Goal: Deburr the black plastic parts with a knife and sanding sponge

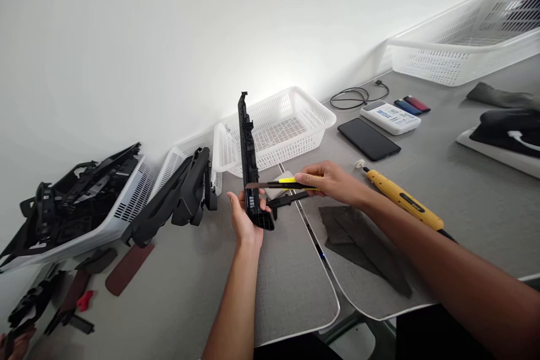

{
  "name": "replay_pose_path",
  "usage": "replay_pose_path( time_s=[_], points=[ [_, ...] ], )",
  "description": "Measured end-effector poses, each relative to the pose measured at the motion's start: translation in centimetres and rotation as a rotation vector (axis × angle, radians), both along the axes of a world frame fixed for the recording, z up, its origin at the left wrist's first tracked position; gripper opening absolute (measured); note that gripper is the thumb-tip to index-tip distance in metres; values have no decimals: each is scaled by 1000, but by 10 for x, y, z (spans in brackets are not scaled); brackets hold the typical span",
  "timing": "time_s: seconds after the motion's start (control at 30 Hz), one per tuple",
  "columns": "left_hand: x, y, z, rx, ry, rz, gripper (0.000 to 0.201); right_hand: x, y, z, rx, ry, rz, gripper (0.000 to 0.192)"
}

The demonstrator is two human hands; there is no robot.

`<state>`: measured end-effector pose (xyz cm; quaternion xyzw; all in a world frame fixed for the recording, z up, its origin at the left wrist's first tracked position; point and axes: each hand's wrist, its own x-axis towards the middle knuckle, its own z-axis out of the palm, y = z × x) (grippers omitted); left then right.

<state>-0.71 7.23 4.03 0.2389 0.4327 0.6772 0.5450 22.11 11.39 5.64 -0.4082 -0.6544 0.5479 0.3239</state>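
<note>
My left hand [246, 228] grips the lower end of a long black plastic trim piece [248, 149], which stands nearly upright with its ribbed inner side showing. My right hand [323, 180] is closed around a yellow-and-black utility knife [289, 182]. The knife points left, and its long dark blade lies across the lower part of the trim piece; whether it touches cannot be made out. Behind and below the knife, a black caliper-like tool [287, 201] and a pale block [276, 187] lie on the table, partly hidden.
White baskets stand along the wall: one behind the trim piece [295, 149], one at left heaped with black parts [139, 197]. On the right lie a yellow rotary tool [405, 199], dark cloth [358, 236], a phone [369, 139] and a cable [350, 98]. Another person's hand [19, 343] shows lower left.
</note>
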Motion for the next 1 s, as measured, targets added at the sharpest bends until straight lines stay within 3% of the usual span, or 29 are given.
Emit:
replay_pose_path(
  time_s=[0.13, 0.3, 0.47, 0.63, 0.83, 1.0],
  points=[
    [-1, 0, -1, -1, 15, -16, 69, 0, -1, -2, -104, -29, 180, 59],
    [-1, 1, -1, 12, -24, 7, 69, 2, 0, -1, -32, -24, 35, 54],
    [-3, 1, -2, 38, -3, -22, 70, 5, 1, 0, -61, -42, 213, 57],
    [-5, 1, -4, 25, -8, -11, 69, 8, 3, 1, 31, -36, 85, 50],
    [-6, 2, -4, 17, -34, -26, 65, 10, 2, 3, -8, -83, 224, 47],
    [-8, 2, -4, 12, -39, -23, 67, 9, 3, 2, 95, -45, 71, 46]
  ],
)
